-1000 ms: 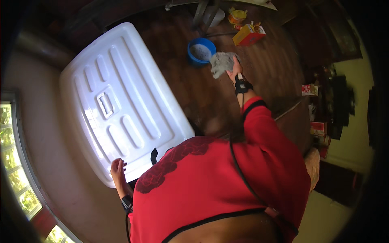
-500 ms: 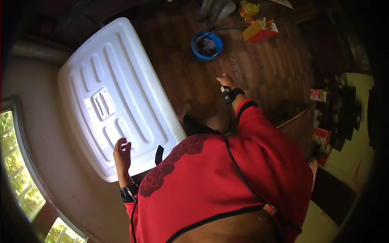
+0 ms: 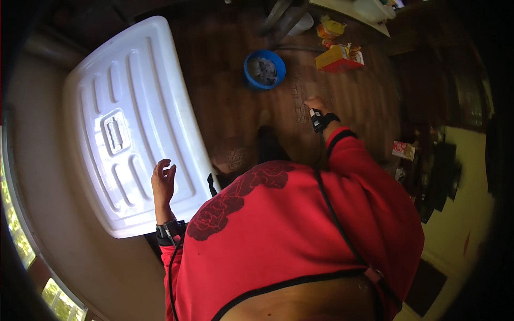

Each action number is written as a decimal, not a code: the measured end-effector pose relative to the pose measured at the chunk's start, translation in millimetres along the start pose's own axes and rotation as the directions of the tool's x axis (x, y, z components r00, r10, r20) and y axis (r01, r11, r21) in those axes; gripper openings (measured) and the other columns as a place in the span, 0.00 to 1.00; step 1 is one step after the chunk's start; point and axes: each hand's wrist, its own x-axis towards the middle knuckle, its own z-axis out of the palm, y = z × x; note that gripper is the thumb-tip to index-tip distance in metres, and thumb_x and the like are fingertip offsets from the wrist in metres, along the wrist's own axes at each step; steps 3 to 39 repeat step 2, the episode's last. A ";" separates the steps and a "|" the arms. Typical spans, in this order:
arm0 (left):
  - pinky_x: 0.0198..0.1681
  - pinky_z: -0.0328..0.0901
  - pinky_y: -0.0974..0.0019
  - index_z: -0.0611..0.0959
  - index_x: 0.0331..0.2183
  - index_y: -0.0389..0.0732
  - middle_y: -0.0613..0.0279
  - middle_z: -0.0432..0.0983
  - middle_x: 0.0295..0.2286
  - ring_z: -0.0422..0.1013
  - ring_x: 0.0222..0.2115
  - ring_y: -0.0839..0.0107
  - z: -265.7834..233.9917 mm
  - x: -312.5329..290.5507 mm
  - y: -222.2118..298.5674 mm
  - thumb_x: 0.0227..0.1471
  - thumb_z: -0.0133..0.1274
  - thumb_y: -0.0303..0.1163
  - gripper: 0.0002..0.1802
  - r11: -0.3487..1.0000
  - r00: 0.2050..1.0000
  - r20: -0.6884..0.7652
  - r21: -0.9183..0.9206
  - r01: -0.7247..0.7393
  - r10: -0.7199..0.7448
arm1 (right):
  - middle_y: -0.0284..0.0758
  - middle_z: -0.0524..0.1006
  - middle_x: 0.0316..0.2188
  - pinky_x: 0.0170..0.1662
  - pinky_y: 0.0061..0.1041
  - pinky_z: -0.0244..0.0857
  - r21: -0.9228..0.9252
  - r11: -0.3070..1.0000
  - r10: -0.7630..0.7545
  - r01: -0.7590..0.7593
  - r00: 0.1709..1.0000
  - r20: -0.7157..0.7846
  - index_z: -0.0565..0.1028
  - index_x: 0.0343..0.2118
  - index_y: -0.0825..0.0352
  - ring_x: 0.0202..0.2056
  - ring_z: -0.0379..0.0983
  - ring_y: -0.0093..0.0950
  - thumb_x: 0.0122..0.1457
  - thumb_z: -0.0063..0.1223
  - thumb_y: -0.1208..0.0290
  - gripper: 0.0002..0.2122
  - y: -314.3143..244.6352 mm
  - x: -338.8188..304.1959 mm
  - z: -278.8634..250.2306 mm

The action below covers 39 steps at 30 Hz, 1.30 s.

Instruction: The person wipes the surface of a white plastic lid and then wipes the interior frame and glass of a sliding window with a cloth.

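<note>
My left hand (image 3: 164, 182), a strap at its wrist, is held in front of a large white ribbed plastic lid (image 3: 160, 128). Its fingers are loosely curled and apart, with nothing in them. A recessed handle (image 3: 114, 132) sits in the middle of the lid, beyond that hand. Stretched forward over the wooden floor, my right hand (image 3: 317, 103) wears a black strap with a small device. It is slightly blurred, its fingers loosely bent, and no object shows in it. Nearest to it is a blue basin (image 3: 264, 69) with greyish cloth-like contents.
A yellow and red box (image 3: 339, 58) stands on the brown floor (image 3: 230, 107), with a yellow bag (image 3: 331, 28) behind it. Past the basin is a white bucket (image 3: 301, 22) beside chair-like legs. A light tabletop (image 3: 348, 9) juts in at the top. Windows line the left wall.
The view has shifted, so the lid sits further left and the basin lower. My right hand has moved a little to the right. My left hand stays loosely curled by the lid.
</note>
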 end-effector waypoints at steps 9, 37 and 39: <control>0.31 0.69 0.66 0.75 0.41 0.36 0.51 0.74 0.37 0.75 0.30 0.62 27.7 20.6 15.5 0.49 0.55 0.31 0.16 0.996 0.997 -0.006 0.037 0.077 -0.077 | 0.43 0.75 0.43 0.49 0.29 0.63 0.126 0.991 -0.041 0.032 0.997 0.068 0.74 0.46 0.60 0.43 0.72 0.38 0.46 0.56 0.54 0.24 -6.5 39.1 2.5; 0.31 0.69 0.66 0.75 0.41 0.36 0.51 0.74 0.37 0.75 0.30 0.62 27.7 20.6 15.5 0.49 0.55 0.31 0.16 0.996 0.997 -0.006 0.037 0.077 -0.077 | 0.43 0.75 0.43 0.49 0.29 0.63 0.126 0.991 -0.041 0.032 0.997 0.068 0.74 0.46 0.60 0.43 0.72 0.38 0.46 0.56 0.54 0.24 -6.5 39.1 2.5; 0.31 0.69 0.66 0.75 0.41 0.36 0.51 0.74 0.37 0.75 0.30 0.62 27.7 20.6 15.5 0.49 0.55 0.31 0.16 0.996 0.997 -0.006 0.037 0.077 -0.077 | 0.43 0.75 0.43 0.49 0.29 0.63 0.126 0.991 -0.041 0.032 0.997 0.068 0.74 0.46 0.60 0.43 0.72 0.38 0.46 0.56 0.54 0.24 -6.5 39.1 2.5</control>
